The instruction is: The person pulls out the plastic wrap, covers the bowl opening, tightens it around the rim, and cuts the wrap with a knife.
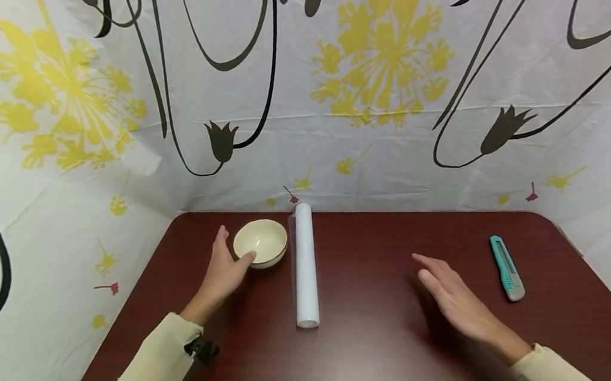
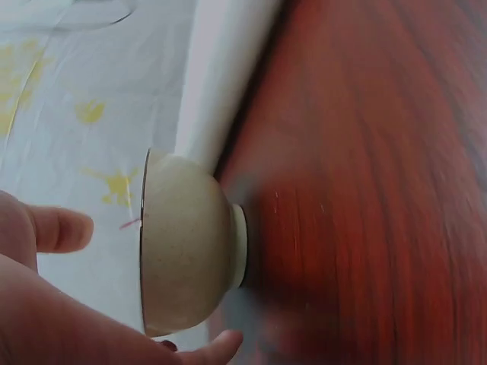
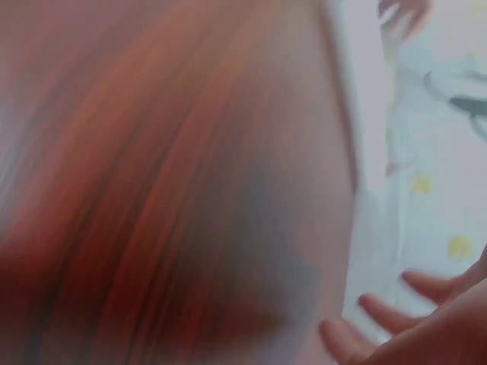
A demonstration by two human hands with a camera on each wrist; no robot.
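Observation:
A cream bowl (image 1: 261, 242) with a thin dark rim stands upright toward the back left of the table. My left hand (image 1: 223, 273) is at its left side, fingers and thumb spread apart. In the left wrist view the thumb (image 2: 62, 230) stands off from the rim of the bowl (image 2: 186, 243), while a fingertip (image 2: 221, 346) shows by its lower side. Right of the bowl lies a white roll (image 1: 305, 268) with a clear film edge, like plastic wrap. My right hand (image 1: 461, 301) hovers over the table's right half with its fingers extended, holding nothing.
A teal and grey utility knife (image 1: 506, 267) lies to the right of my right hand. The dark red-brown table (image 1: 371, 341) ends at the back and left against a white sheet (image 1: 298, 95) printed with flowers.

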